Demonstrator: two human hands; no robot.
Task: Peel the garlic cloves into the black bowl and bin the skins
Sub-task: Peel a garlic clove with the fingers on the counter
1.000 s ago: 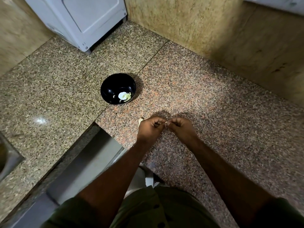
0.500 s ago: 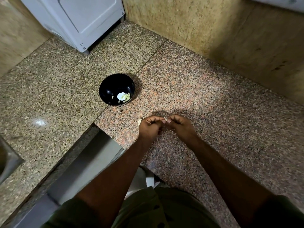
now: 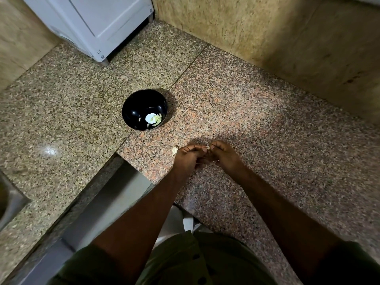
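1. At the far left edge, the rim of a steel sink [image 3: 8, 202] cuts into the speckled granite worktop [image 3: 61, 120].
2. Behind it, at the back of the worktop, stands a white appliance [image 3: 98, 23], its lower corner close to the tan wall [image 3: 246, 27].
3. The black bowl [image 3: 133, 112] sits upright on the worktop, near the seam between the grey and the pinkish slabs, well ahead of my hands. Inside it lie a few pale peeled garlic cloves [image 3: 157, 119], gathered toward its near right side.
4. A scrap of pale garlic skin [image 3: 174, 150] shows just beside my left hand, on its outer side; I cannot tell whether it lies on the worktop or sticks out from my grip.
5. My left hand [image 3: 188, 159] is held low over the pinkish slab, fingers curled in, the thumb and forefinger pinching a small garlic clove [image 3: 208, 148] that shows as a pale speck between the two hands.
6. My right hand [image 3: 225, 157] meets the left at that same clove, its fingers curled too, the fingertips nipping the clove from the other side. The two hands touch at the fingertips.
7. Both forearms run back to olive-green sleeves at the bottom of the view.
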